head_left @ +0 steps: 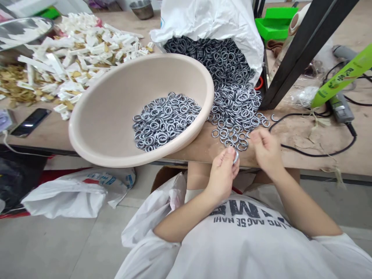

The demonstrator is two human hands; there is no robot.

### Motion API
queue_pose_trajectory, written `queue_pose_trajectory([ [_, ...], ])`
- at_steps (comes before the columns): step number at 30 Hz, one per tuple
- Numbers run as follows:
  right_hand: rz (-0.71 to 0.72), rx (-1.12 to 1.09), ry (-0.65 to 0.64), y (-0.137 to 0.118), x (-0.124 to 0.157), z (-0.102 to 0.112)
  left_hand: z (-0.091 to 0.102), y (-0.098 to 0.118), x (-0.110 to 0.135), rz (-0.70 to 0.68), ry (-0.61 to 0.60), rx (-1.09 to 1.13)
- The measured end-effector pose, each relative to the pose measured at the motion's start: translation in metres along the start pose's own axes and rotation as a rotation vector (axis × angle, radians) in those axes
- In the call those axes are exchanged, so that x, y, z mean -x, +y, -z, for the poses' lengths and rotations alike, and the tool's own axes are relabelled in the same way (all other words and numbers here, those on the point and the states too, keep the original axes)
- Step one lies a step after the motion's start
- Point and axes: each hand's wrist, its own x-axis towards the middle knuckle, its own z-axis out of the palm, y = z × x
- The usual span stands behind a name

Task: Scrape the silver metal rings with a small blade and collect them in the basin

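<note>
My left hand (223, 172) is closed in front of the table's edge, with a shiny metal ring (235, 157) pinched at thumb and fingertips. Whether more rings lie inside the curled fingers is hidden. To its right, my right hand (266, 150) is slightly blurred, its fingers drawn together; what they hold, if anything, cannot be made out. Just beyond both hands, a pile of loose metal rings (235, 108) spreads across the tabletop. It spills from a white sack (209, 19) lying on its side. Left of the pile, a large beige basin (101, 116) holds many similar rings (165, 120).
White and tan pieces (78, 58) are heaped at the left, near a phone (31, 122) and a metal bowl (29, 25). A dark post (305, 54) rises at right. Beside it are a black cable (319, 155) and a green box (276, 23). White bags (72, 193) lie below the table.
</note>
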Motion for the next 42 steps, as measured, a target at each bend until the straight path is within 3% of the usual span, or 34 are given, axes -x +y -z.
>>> queue_pose_trajectory([
  [2,-0.076,0.145,0.079,0.015,-0.012,0.009,0.007,0.000,0.000,0.014,-0.055,-0.043],
  [5,-0.063,0.469,-0.052,0.030,-0.025,0.019,0.020,0.005,-0.005,-0.048,-0.094,-0.126],
  [8,-0.079,0.557,-0.125,0.035,-0.031,0.022,0.030,0.013,-0.014,-0.095,-0.117,-0.170],
  [11,-0.133,0.359,-0.117,0.031,-0.032,0.021,0.031,0.018,-0.018,-0.043,-0.113,-0.116],
  [14,-0.178,-0.053,-0.012,0.013,-0.022,0.010,0.022,0.013,-0.018,-0.008,-0.097,-0.073],
  [18,-0.222,-0.455,0.093,-0.018,0.007,-0.021,0.007,-0.005,-0.015,-0.107,-0.084,-0.082],
  [21,-0.178,-0.489,0.146,-0.029,0.023,-0.034,0.006,-0.011,-0.014,-0.210,-0.060,-0.077],
  [26,-0.011,-0.498,-0.077,-0.028,0.019,-0.022,0.015,-0.002,-0.014,-0.261,-0.079,-0.132],
  [29,-0.025,-0.559,-0.171,-0.031,0.009,-0.015,0.011,0.004,-0.012,-0.243,-0.082,-0.103],
  [31,-0.074,-0.580,-0.168,-0.034,0.004,-0.012,0.004,0.009,-0.011,-0.217,-0.067,-0.075],
  [34,-0.051,-0.487,-0.175,-0.037,-0.001,-0.002,-0.007,0.016,-0.011,-0.180,-0.054,-0.038],
  [39,0.184,-0.076,-0.274,-0.041,-0.003,0.020,-0.018,0.022,-0.017,-0.116,-0.050,-0.016],
  [42,0.240,0.014,-0.253,-0.043,-0.003,0.027,-0.021,0.020,-0.023,-0.109,-0.061,-0.010],
])
